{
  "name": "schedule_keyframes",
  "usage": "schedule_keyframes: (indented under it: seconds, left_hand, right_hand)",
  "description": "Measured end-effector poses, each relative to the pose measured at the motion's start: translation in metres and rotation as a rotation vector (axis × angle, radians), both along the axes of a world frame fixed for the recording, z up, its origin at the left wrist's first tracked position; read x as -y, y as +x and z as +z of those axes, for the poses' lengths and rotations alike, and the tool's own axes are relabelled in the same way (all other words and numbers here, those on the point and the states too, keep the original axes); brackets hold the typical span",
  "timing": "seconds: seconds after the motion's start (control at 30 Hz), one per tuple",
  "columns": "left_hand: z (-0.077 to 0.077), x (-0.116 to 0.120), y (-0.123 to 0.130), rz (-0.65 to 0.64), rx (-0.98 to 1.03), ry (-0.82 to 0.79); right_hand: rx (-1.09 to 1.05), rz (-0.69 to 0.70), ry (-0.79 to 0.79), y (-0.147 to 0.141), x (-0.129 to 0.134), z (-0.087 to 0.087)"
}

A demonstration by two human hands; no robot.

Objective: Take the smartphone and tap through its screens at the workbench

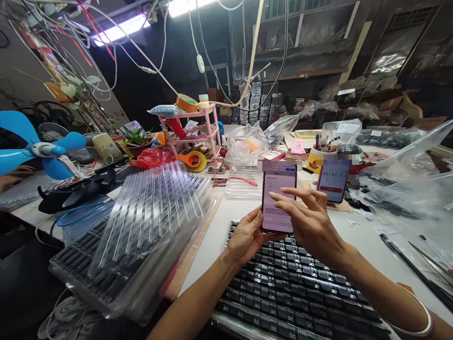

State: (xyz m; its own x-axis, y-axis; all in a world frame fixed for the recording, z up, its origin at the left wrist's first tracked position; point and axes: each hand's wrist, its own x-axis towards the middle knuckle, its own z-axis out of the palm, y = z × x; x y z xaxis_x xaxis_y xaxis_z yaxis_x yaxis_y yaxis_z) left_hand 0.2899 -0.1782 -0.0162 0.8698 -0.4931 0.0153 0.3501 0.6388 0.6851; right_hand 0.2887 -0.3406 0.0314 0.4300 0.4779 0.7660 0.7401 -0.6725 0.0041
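Many black parts [276,283], laid out in rows on the white table [212,238], below and partly behind both hands. Just over the far rows, the left hand [246,238], wrapped narrow around the lower left of a phone [278,218] — thumb at its left side, fingers under the bottom edge. To the right of that grip, the right hand [313,219], fingers spread loosely before the lit screen, with nothing visible in its grasp; touching the glass or just short of it, cannot tell.

By judgement, a light load for one hand, stiff throughout, with no give to speak of. Probably slick on the glass, and fragile there too — not to be dropped onto the hard-looking parts beneath. Best held by the two long sides near the lower corners, with fingers flat behind for backing; not to be squeezed across the screen, for risk of stray taps.

Left of the left hand, a stack of clear ribbed trays [152,203]. Just beyond the right hand, a second phone [331,183], propped upright. Farther past the right hand, a yellow cup [314,160]; far beyond the left hand and off to its left, a pink rack [216,130] with a roll of tape [187,103] on top.
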Motion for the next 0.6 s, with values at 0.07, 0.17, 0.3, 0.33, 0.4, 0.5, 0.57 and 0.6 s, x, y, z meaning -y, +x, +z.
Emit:
schedule_keyframes:
  seconds: [0.07, 0.17, 0.3, 0.33, 0.4, 0.5, 0.57, 0.6]
  left_hand:
    - [-0.0005, 0.0005, -0.0006, -0.009, 0.002, 0.006]
    - [0.0, 0.0004, -0.0012, -0.015, 0.014, 0.003]
    - [0.001, -0.0002, -0.001, -0.015, 0.019, -0.015]
    - [0.0009, -0.0002, -0.0009, -0.015, 0.02, -0.02]
    - [0.0005, -0.0002, -0.0007, -0.018, 0.025, -0.026]
    - [-0.0007, 0.0001, -0.0007, -0.022, 0.033, -0.025]
    - [-0.0013, 0.0002, -0.0008, -0.023, 0.037, -0.022]
    - [-0.0015, 0.0002, -0.0008, -0.023, 0.038, -0.022]
  right_hand:
    - [-0.003, -0.006, -0.011, 0.0009, 0.0005, -0.0009]
    - [0.0, -0.006, -0.012, 0.0016, 0.0015, -0.0011]
    - [0.014, -0.003, -0.004, 0.001, 0.0024, 0.0005]
    - [0.015, -0.003, -0.001, 0.0008, 0.0025, 0.0009]
    - [0.013, -0.002, 0.008, 0.0005, 0.0026, 0.0013]
    - [0.014, -0.001, 0.021, 0.0005, 0.0024, 0.0011]
    - [0.012, -0.003, 0.011, 0.0006, 0.002, 0.0007]
    - [0.008, -0.004, 0.004, 0.0005, 0.0017, 0.0006]
